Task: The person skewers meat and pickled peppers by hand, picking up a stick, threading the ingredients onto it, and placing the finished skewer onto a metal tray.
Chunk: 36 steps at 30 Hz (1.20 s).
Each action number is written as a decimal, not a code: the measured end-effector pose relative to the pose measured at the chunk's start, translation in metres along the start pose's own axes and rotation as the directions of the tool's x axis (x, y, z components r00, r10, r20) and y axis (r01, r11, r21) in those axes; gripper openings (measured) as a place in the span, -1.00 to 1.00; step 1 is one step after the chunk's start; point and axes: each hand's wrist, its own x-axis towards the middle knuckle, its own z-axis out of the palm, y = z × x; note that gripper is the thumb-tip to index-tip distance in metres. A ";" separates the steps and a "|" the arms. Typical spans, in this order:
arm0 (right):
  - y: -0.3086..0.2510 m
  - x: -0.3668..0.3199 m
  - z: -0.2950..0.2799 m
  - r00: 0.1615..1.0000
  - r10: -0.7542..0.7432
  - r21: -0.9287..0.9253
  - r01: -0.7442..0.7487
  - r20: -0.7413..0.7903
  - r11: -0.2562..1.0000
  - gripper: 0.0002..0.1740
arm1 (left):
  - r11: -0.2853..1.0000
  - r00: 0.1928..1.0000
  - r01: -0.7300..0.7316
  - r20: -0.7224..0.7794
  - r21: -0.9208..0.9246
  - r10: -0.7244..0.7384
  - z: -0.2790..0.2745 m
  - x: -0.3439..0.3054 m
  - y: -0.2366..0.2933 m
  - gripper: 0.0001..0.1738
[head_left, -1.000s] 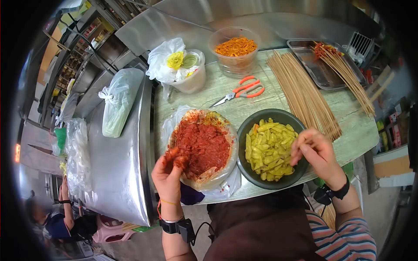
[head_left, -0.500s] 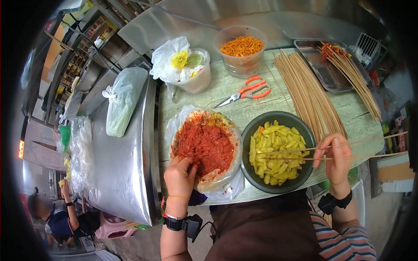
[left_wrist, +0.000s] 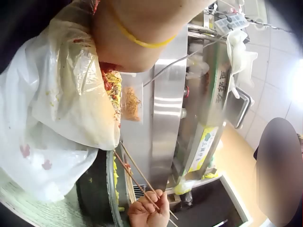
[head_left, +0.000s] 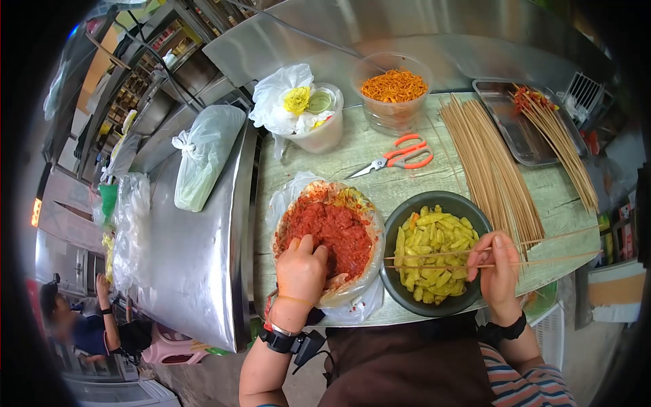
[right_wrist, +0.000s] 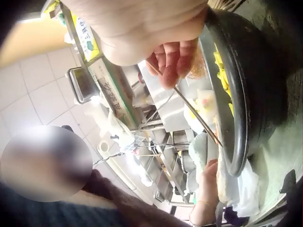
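Note:
My left hand reaches into a plastic-lined bowl of red marinated meat. Its fingers curl down into the meat, with the fingertips hidden. Between thumb and fingers my right hand pinches two thin wooden skewers. They lie nearly level over a dark round bowl and point left toward the meat. Yellow-green pickled peppers fill that dark bowl. In the left wrist view the right hand and both skewers show beyond the dark bowl's rim.
Orange-handled scissors lie behind the bowls. Farther back stand a tub of orange shreds and a tub with bags. A skewer pile and a tray of loaded skewers are right; a steel counter is left.
My left hand has gone from lifted at the bowl's near-left rim down into the meat. The right hand has come from over the peppers' right side, two skewers now showing in it, pointing left.

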 end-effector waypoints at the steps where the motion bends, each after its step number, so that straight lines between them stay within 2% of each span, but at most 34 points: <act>1: 0.000 0.000 0.000 1.000 0.001 0.003 -0.001 -0.003 1.000 -0.66 | 1.000 1.000 -0.002 0.012 -0.013 0.003 -0.001 0.001 0.001 -0.82; 5: 0.001 -0.001 -0.001 1.000 -0.006 -0.006 0.006 -0.021 1.000 -0.66 | 1.000 0.997 -0.029 -0.069 -0.009 0.029 0.004 0.005 0.003 -0.89; 7: 0.002 -0.002 -0.001 1.000 0.002 0.001 -0.002 -0.022 1.000 -0.67 | 0.999 0.996 0.021 -0.088 -0.026 -0.023 0.003 0.003 0.004 -0.87; 14: 0.000 -0.004 -0.002 1.000 -0.027 -0.016 0.026 -0.007 1.000 -0.66 | 0.998 0.998 0.054 -0.039 -0.015 -0.054 0.003 0.003 0.008 -0.85; 17: 0.001 -0.005 -0.003 1.000 -0.018 -0.005 0.018 -0.012 1.000 -0.65 | 0.996 0.995 0.089 -0.047 0.027 -0.087 -0.002 0.003 0.012 -0.86; 19: 0.001 -0.005 -0.005 1.000 -0.019 0.000 0.019 0.023 1.000 -0.64 | 0.987 0.990 0.143 0.006 0.071 -0.144 -0.005 -0.001 0.010 -0.80; 24: 0.001 -0.006 -0.004 1.000 -0.021 -0.004 0.021 0.016 1.000 -0.64 | 0.986 0.993 0.121 0.001 0.116 -0.122 -0.001 -0.003 0.002 -0.81; 26: 0.001 -0.006 -0.005 1.000 -0.022 -0.003 0.022 0.011 1.000 -0.64 | 0.986 0.986 0.154 -0.058 -0.060 -0.157 -0.006 -0.003 0.003 -0.84; 27: 0.001 -0.006 -0.006 0.999 -0.025 -0.008 0.025 0.021 1.000 -0.64 | 0.987 0.987 0.150 -0.056 -0.059 -0.153 -0.005 -0.004 0.000 -0.84; 29: 0.002 -0.005 -0.006 0.999 -0.023 -0.010 0.023 0.026 1.000 -0.63 | 0.955 0.968 0.213 -0.091 -0.207 -0.235 -0.003 -0.010 -0.009 -0.79; 31: 0.001 -0.005 -0.005 0.999 -0.024 -0.023 0.025 0.032 0.999 -0.63 | 0.946 0.961 0.238 -0.087 -0.222 -0.262 -0.006 -0.013 -0.013 -0.79; 33: 0.000 -0.005 -0.004 1.000 -0.015 -0.024 0.015 0.020 1.000 -0.63 | 0.948 0.943 0.254 -0.169 -0.192 -0.287 -0.005 -0.015 -0.019 -0.79; 34: 0.000 -0.005 -0.003 1.000 -0.017 -0.026 0.017 0.015 1.000 -0.63 | 0.939 0.939 0.253 -0.175 -0.235 -0.297 -0.006 -0.015 -0.019 -0.80; 36: 0.002 -0.004 -0.004 1.000 -0.014 -0.025 0.014 0.011 1.000 -0.63 | 0.947 0.959 0.216 -0.130 -0.236 -0.251 -0.007 -0.015 -0.013 -0.81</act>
